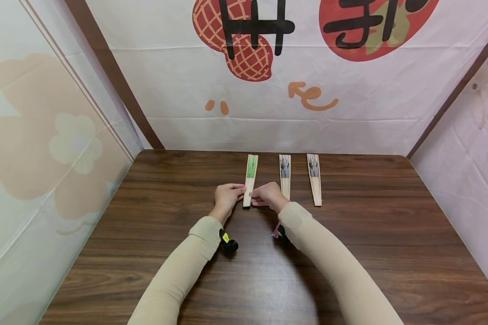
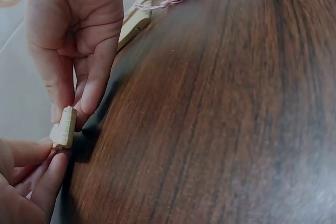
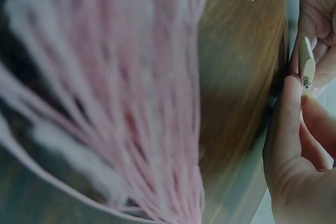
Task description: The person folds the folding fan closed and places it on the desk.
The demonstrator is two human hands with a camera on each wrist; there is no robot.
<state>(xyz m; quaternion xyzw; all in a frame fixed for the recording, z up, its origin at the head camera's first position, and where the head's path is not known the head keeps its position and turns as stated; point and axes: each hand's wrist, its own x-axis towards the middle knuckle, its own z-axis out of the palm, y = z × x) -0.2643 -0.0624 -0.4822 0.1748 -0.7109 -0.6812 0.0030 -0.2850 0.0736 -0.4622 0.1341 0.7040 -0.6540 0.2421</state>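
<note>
A folded hand fan with a green upper part and pale wooden ribs (image 1: 251, 168) lies lengthwise near the back of the table. My left hand (image 1: 226, 197) pinches its lower part from the left side. From the right, my right hand (image 1: 267, 195) grips the same ribs between thumb and fingers. In the left wrist view the fan's blunt end (image 2: 65, 129) shows between both sets of fingertips. A second folded fan, grey-patterned (image 1: 285, 168), lies just beyond my right hand, its lower end hidden behind that wrist.
A third folded fan, also grey-patterned (image 1: 315, 183), lies farther right. A pink tassel (image 3: 131, 87) hangs large and blurred before the right wrist camera. The dark wooden table (image 1: 390, 225) meets a printed white cloth wall (image 1: 268, 135) at its back edge.
</note>
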